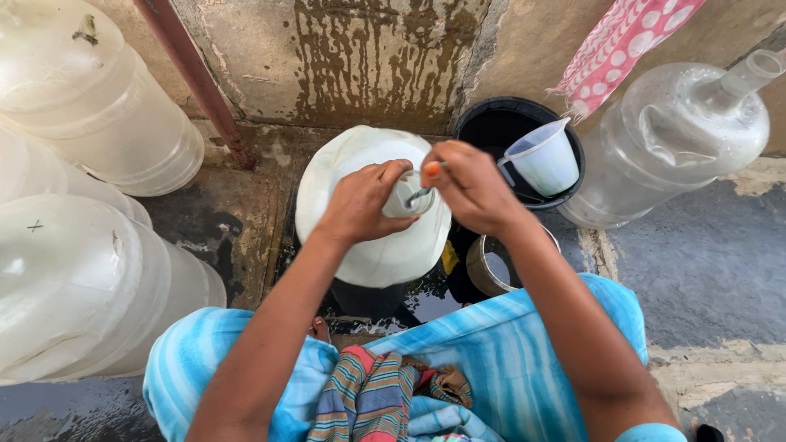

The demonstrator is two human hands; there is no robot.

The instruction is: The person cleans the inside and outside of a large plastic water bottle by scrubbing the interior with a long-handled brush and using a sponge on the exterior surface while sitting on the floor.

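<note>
Two hands at the neck of one large translucent water jug (372,237), upright near the centre of the scene, long axis vertical, mouth facing up toward the camera. Left hand (358,203) wrapped closed around the jug's short neck (407,196), gripping from the left side. Right hand (468,187) closed in a pinch on a thin handled tool (426,191), orange at the top end by the fingertips, its dark lower end angled down and leftward into the mouth of the neck. Both hands touching or just beside the neck, right hand slightly farther, left hand slightly nearer.

Smooth, milky plastic on the jug, rounded shoulders, wet sheen. Directly right and far: a black round bucket (565,131) with a white plastic measuring cup (544,160) resting in it. Near the bucket, below the right wrist, a dull metal bowl (487,266). Far right, another clear jug (671,139) lying tilted, neck pointing up-right. Left edge stacked with several more cloudy jugs (90,278) on their sides. Rough stained concrete wall (368,57) behind, a rust-red pipe (196,82) slanting across it, a pink spotted cloth (622,41) hanging top right. Wet grey floor (704,270); blue striped fabric (508,344) over the lap.
</note>
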